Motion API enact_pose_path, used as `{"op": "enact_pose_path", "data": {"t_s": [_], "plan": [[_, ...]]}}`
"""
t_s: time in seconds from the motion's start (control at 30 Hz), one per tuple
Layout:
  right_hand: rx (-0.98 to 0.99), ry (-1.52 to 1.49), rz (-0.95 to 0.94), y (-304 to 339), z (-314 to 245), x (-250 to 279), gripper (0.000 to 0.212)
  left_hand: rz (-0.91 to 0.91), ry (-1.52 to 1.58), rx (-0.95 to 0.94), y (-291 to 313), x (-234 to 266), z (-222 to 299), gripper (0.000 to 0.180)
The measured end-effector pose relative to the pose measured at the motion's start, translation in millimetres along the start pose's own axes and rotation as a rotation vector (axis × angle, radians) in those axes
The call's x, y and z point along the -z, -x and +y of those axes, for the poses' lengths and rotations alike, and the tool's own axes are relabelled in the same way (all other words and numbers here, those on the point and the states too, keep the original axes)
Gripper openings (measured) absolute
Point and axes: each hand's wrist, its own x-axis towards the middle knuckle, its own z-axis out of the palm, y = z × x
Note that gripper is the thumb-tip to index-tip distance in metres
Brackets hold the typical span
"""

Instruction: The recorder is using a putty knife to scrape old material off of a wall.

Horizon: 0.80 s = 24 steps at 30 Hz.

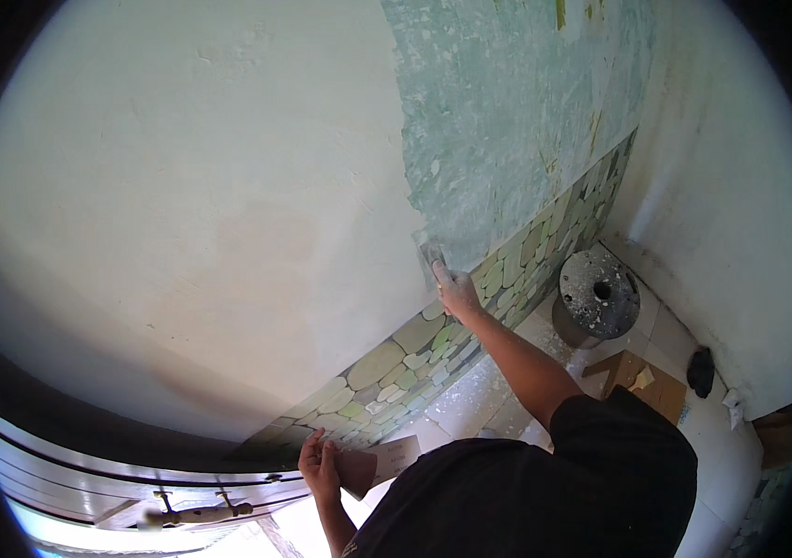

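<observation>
Wall [89,186], head view: a smooth pale coat [256,139] is covering its left part, and a patchy green layer [517,121] is showing toward its upper right corner. Right hand [458,294] is gripping a scraper [431,252], fingers closed, one digit stretching along the tool; the scraper is resting at the ragged boundary of coat and green, just above the stone band's [382,367] upper edge. Left hand [319,465] is holding a brownish piece [357,471] near the band's lower left end, thumb and fingers narrowed on it; a paler flat sheet [398,456] is showing just beside, and I cannot tell whether the two are joined. White-spattered bucket [582,288] is standing on the floor [456,405] near the wall's lower right corner. Flat cardboard [670,391] is lying just beside it; a small black item [700,371] is lying near the floor's right edge.
</observation>
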Motion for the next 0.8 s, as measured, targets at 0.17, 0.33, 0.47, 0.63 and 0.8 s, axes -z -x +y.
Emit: {"op": "enact_pose_path", "data": {"t_s": [0.17, 0.33, 0.47, 0.63, 0.8], "plan": [[-0.003, -0.047, -0.005, 7.6, 13.2, 0.9, 0.057, 0.024, 0.032, -0.015, 1.6, 4.1, -0.1, 0.028], [0.005, 0.049, 0.039, -3.0, -5.7, -0.6, 0.055, 0.028, 0.060, -0.037, -4.2, 3.6, -5.0, 0.028], [0.082, -0.038, 0.022, -8.2, -14.5, -4.8, 0.057, 0.020, 0.045, 0.008, -5.5, 2.1, -5.6, 0.028], [0.006, 0.077, 0.019, 13.9, -5.1, 13.3, 0.057, -0.008, 0.057, 0.003, -7.8, 0.8, -6.8, 0.029], [0.121, 0.151, 0.057, -16.2, -43.7, 6.4, 0.057, 0.011, 0.031, -0.011, -9.0, 0.1, -1.4, 0.028]]}}
